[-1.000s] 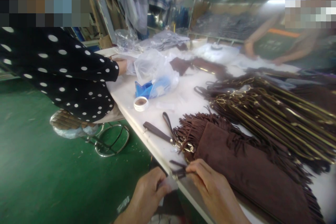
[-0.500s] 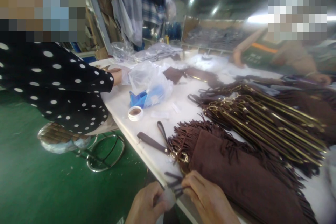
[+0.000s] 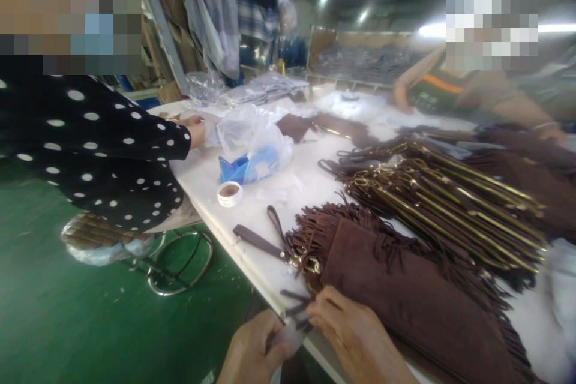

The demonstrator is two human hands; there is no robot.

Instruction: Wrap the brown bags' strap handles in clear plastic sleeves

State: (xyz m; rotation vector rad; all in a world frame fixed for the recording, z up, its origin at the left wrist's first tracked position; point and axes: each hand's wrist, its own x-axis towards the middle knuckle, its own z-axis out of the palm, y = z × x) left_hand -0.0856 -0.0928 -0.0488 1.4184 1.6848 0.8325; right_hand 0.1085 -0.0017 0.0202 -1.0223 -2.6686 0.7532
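At the table's near edge, my left hand (image 3: 256, 342) is closed on a small translucent piece of plastic (image 3: 292, 336) wrapped against a dark strap end. My right hand (image 3: 348, 330) pinches the dark brown strap (image 3: 296, 296) close beside it, fingers bent. Right next to that hand lies a brown suede-like fringed bag (image 3: 400, 276), with fringe spreading from its far end. A wrist strap loop (image 3: 258, 241) with gold clasps (image 3: 310, 262) sticks out from the bag toward the edge. What exactly lies between my fingertips is partly hidden.
A white tape roll (image 3: 229, 194) and a blue item in a clear plastic bag (image 3: 263, 153) sit on the white table (image 3: 211, 207). More fringed bags with gold chains (image 3: 432, 204) are piled right. A person in polka-dot sleeves (image 3: 103, 138) works left by a stool (image 3: 105, 239); another person stands opposite.
My hands keep their grip on the strap and the plastic, with only slight finger movement. The whole view has shifted a little, so things appear slightly farther left.
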